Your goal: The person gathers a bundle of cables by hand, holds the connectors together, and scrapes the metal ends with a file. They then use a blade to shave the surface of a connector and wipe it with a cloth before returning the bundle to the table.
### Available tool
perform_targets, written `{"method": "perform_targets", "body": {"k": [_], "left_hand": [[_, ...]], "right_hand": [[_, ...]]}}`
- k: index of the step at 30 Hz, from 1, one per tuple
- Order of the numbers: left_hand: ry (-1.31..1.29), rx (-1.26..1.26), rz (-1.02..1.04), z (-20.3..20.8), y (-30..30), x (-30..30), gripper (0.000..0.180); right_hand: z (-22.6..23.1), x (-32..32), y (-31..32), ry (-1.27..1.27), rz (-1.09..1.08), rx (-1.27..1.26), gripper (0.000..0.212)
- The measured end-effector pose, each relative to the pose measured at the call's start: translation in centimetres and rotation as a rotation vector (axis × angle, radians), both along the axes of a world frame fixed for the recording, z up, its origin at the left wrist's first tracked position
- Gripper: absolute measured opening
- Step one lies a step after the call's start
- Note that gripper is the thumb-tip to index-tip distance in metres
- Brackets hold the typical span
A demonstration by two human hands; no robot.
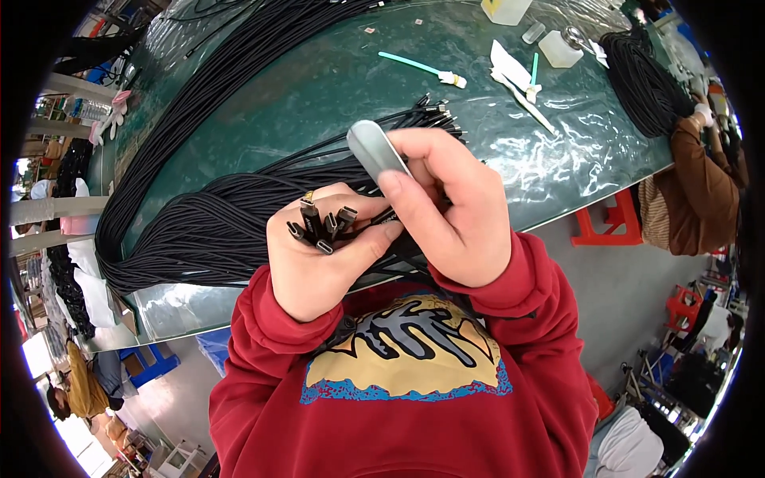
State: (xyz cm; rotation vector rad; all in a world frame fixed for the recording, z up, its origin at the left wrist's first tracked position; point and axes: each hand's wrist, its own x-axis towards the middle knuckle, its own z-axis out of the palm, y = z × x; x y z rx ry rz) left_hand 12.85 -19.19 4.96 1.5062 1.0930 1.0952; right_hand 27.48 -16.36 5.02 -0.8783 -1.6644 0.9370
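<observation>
Our left hand (307, 267) and right hand (466, 203) come close together at the near side of the bench (335, 92).
We have the left curled closed around several black cable connectors (331, 225), their tips poking up between thumb and fingers; the right, bent inward, pinches a rounded grey piece (370, 150) between thumb and index finger, just beyond those connectors and to their right. A thick bundle of black cables (203, 223) lies behind our hands. Pale marks on the cable between our hands are too small to read.
</observation>
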Motion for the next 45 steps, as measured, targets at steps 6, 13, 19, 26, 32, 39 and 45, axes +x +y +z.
{"method": "perform_targets", "body": {"k": [6, 13, 19, 26, 32, 39, 45], "left_hand": [[0.229, 0.351, 0.109, 0.2, -0.2, 0.7, 0.022], [0.366, 0.581, 0.117, -0.5, -0.4, 1.3, 0.027], [0.325, 0.53, 0.174, 0.1, -1.1, 1.8, 0.019], [0.25, 0.342, 0.133, 0.2, -0.7, 1.0, 0.016], [0.236, 0.422, 0.12, -0.3, -0.3, 0.8, 0.028], [0.026, -0.042, 0.098, 0.5, -0.3, 0.0, 0.01], [-0.096, -0.083, 0.147, 0.3, -0.4, 0.1, 0.009]], "right_hand": [[0.4, -0.3, 1.6, 0.073, -0.032, -0.133, 0.019], [0.7, 0.5, -0.6, -0.097, -0.047, -0.194, 0.016], [-0.7, 0.1, 2.6, -0.151, -0.122, -0.123, 0.017], [-0.6, 1.3, 0.9, 0.158, -0.013, -0.236, 0.02], [0.7, 0.9, 0.3, 0.03, 0.079, 0.041, 0.023], [-1.3, 2.3, 0.4, -0.077, 0.155, 0.229, 0.027], [-1.1, 3.4, -0.5, -0.138, 0.101, 0.126, 0.028]]}}
